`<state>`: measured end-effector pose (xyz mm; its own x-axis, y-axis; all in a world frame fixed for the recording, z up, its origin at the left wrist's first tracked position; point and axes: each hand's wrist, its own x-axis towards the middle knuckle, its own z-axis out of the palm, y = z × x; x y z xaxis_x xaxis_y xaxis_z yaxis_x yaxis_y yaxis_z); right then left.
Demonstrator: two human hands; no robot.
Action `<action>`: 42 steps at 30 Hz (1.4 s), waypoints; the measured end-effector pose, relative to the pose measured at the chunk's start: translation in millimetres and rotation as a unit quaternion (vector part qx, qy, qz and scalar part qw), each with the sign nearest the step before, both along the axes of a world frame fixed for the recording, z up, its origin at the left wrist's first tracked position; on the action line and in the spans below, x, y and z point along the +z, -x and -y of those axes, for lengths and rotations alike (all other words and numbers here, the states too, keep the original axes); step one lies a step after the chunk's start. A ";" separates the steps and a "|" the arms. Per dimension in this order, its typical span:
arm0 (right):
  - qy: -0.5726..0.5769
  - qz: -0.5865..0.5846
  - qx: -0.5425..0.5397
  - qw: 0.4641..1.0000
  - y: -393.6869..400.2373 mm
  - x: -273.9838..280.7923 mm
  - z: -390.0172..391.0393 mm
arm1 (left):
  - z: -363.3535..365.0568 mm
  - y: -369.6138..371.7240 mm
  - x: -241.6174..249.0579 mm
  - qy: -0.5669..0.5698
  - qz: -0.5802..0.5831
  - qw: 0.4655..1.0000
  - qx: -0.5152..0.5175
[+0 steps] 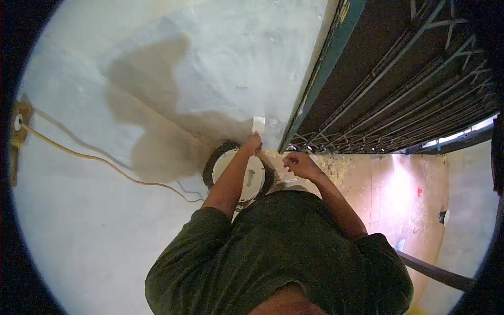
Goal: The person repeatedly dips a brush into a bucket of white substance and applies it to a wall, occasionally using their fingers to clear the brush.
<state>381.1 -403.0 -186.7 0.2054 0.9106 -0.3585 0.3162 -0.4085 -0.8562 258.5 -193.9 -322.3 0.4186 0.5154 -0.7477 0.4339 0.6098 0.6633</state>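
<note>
pale wall (252, 63), blade (259, 124) beyond left grip (254, 144)

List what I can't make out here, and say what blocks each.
Head view: the held end of the pale blade, hidden by the left hand.
Head view: part of the round container, behind the left forearm.
Head view: whether the right hand holds anything; too small and blurred.
Head view: top of the metal gate, cut off by the upper edge.
Head view: what the red thing is; too small.

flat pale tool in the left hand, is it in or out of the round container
Out: the tool, held in the left hand, shows against the wall, beyond the round container's rim.
</note>
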 end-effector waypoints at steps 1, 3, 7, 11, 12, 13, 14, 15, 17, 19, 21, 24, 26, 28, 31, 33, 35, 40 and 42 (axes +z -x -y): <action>0.001 0.002 -0.003 1.000 2.1 3.9 2.4 | -5.8 2.9 -15.1 0.021 0.059 0.997 -0.055; 0.034 -0.025 -0.032 0.999 7.0 14.8 1.8 | -23.2 -1.2 -58.5 0.039 0.120 0.986 -0.112; 0.009 -0.014 -0.017 1.000 12.1 15.0 0.8 | -18.3 -10.5 10.9 -0.047 0.086 0.994 0.037; 0.008 -0.030 -0.028 0.999 20.4 17.8 -2.7 | -8.0 1.4 130.4 -0.087 0.120 0.983 0.110; 0.011 -0.019 -0.019 1.000 23.0 19.4 -4.2 | -7.6 6.4 147.2 -0.089 0.120 0.982 0.113; 0.010 -0.020 -0.015 1.000 24.6 18.3 -6.3 | -6.1 10.5 166.1 -0.103 0.134 0.979 0.116; 0.006 -0.025 -0.002 1.000 25.9 15.6 -9.3 | -5.7 14.4 184.7 -0.117 0.149 0.975 0.118; 0.004 -0.032 0.011 0.999 27.6 12.1 -11.9 | -6.5 19.1 201.2 -0.118 0.148 0.974 0.122; -0.004 0.017 0.034 0.999 31.2 -7.2 -21.0 | -6.8 30.3 235.8 -0.151 0.191 0.963 0.119; -0.014 0.066 0.057 0.996 37.7 -13.1 -27.3 | 1.2 43.9 280.9 -0.179 0.175 0.960 0.128; -0.035 0.007 0.049 0.998 48.6 -10.0 -32.6 | 1.7 57.9 304.7 -0.239 0.235 0.926 0.176; -0.019 -0.029 0.060 0.998 62.7 6.5 -35.3 | -10.8 79.2 316.0 -0.252 0.326 0.891 0.190; 0.000 -0.042 0.060 0.997 69.1 13.3 -36.5 | -27.1 90.6 317.0 -0.234 0.408 0.862 0.189; 0.009 -0.039 0.068 0.997 72.1 10.2 -36.9 | -56.1 90.6 289.4 -0.171 0.335 0.916 0.140; 0.004 -0.088 0.046 0.995 76.4 10.1 -37.6 | -121.9 75.7 156.0 -0.048 0.330 0.929 0.157; -0.006 -0.081 0.046 0.996 79.8 4.1 -39.1 | -124.3 64.3 107.3 -0.003 0.354 0.908 0.223; -0.016 -0.073 0.044 0.996 81.2 7.0 -41.1 | -94.9 60.5 102.0 0.085 0.401 0.870 0.273; -0.014 -0.052 0.076 0.996 89.4 4.1 -35.6 | -42.4 75.3 116.2 -0.046 0.081 0.981 0.169; -0.015 -0.059 0.072 0.996 92.3 5.8 -32.4 | -55.5 80.1 85.1 0.025 0.100 0.986 0.129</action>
<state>288.8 -370.6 -180.9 0.0306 0.9384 -0.3441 0.2657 -0.3395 -0.9023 178.4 -138.4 -237.2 0.4208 0.5885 -0.6904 0.1236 0.7168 0.6863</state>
